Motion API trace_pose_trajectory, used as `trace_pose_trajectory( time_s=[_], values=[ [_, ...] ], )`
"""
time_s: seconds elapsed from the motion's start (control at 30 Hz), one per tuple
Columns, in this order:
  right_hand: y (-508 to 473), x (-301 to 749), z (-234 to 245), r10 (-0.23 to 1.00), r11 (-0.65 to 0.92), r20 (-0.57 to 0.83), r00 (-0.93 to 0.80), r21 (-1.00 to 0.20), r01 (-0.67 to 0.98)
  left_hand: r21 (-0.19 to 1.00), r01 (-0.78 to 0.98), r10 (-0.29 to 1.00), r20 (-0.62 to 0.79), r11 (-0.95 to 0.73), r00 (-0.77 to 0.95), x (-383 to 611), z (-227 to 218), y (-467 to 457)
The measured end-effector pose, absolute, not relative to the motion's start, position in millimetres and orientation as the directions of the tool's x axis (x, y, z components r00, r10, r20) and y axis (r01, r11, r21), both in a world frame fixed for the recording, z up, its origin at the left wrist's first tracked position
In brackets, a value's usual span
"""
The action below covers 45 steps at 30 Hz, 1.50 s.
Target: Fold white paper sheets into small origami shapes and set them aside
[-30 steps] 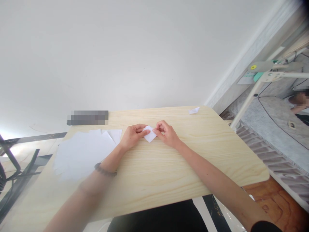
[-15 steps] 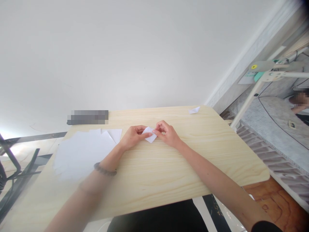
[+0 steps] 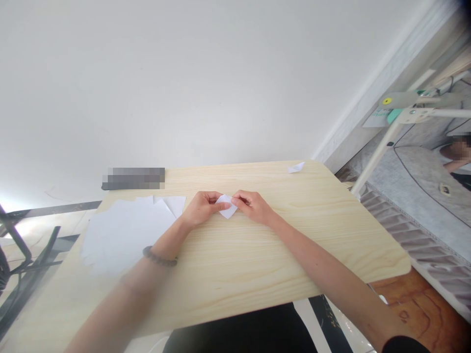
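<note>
A small folded piece of white paper (image 3: pixel 227 212) is held between my two hands above the middle of the table. My left hand (image 3: pixel 203 208) grips its left side, thumb across the front and fingers behind. On the right edge, my right hand (image 3: pixel 253 206) pinches the paper between thumb and curled fingers. Some of the paper is hidden behind the fingers. A spread pile of white paper sheets (image 3: pixel 121 230) lies to the left, beside my left forearm. Near the far right edge of the table rests another small folded paper (image 3: pixel 296 168).
The light wooden table (image 3: pixel 235 264) stands against a white wall (image 3: pixel 221 88). A dark, blurred-out object (image 3: pixel 134 179) lies at its far left. To the right are a white metal frame (image 3: pixel 382 142), a grey sofa (image 3: pixel 423 181) and a partly visible person (image 3: pixel 454 154).
My right hand's raised fingers have come down and closed at the paper's right edge. The paper has shifted very slightly left. My left hand keeps its grip.
</note>
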State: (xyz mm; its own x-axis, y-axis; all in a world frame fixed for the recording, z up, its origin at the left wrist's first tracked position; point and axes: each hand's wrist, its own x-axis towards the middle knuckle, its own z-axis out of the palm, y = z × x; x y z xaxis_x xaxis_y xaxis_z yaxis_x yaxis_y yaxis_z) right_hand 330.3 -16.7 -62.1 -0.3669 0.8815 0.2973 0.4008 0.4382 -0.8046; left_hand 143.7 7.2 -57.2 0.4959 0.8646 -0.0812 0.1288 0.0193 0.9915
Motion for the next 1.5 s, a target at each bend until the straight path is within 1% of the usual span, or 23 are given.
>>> trace_pose_trajectory(
  time_s=[0.2, 0.37, 0.57, 0.8, 1.1, 1.3, 1.5],
  values=[
    [-16.1, 330.9, -65.7, 0.9, 0.407, 0.282, -0.333, -0.817, 0.409, 0.992, 0.125, 0.874, -0.092, 0.036, 0.478, 145.5, -52.5, 4.6],
    [-17.7, 333.5, -63.2, 0.894, 0.407, 0.267, -0.359, -0.821, 0.401, 0.994, 0.103, 0.885, -0.077, 0.033, 0.459, 146.3, -50.7, 4.3],
    [-18.3, 334.0, -61.1, 0.877, 0.407, 0.242, -0.414, -0.832, 0.376, 0.996, 0.077, 0.861, -0.085, 0.053, 0.502, 143.3, -50.3, 6.7],
    [-17.9, 332.6, -63.0, 0.884, 0.389, 0.232, -0.407, -0.847, 0.363, 0.99, 0.127, 0.857, -0.111, 0.054, 0.504, 143.5, -47.9, 5.7],
    [-19.0, 333.2, -60.2, 0.86, 0.43, 0.239, -0.452, -0.817, 0.385, 0.993, 0.05, 0.835, -0.118, 0.108, 0.537, 140.6, -49.5, 7.5],
    [-17.7, 334.3, -61.4, 0.877, 0.403, 0.234, -0.419, -0.833, 0.379, 0.993, 0.099, 0.879, -0.103, 0.064, 0.466, 141.3, -54.6, 7.2],
    [-17.9, 332.6, -61.6, 0.882, 0.394, 0.23, -0.412, -0.84, 0.374, 0.995, 0.095, 0.883, -0.076, 0.036, 0.464, 141.5, -56.7, 7.7]
  ],
)
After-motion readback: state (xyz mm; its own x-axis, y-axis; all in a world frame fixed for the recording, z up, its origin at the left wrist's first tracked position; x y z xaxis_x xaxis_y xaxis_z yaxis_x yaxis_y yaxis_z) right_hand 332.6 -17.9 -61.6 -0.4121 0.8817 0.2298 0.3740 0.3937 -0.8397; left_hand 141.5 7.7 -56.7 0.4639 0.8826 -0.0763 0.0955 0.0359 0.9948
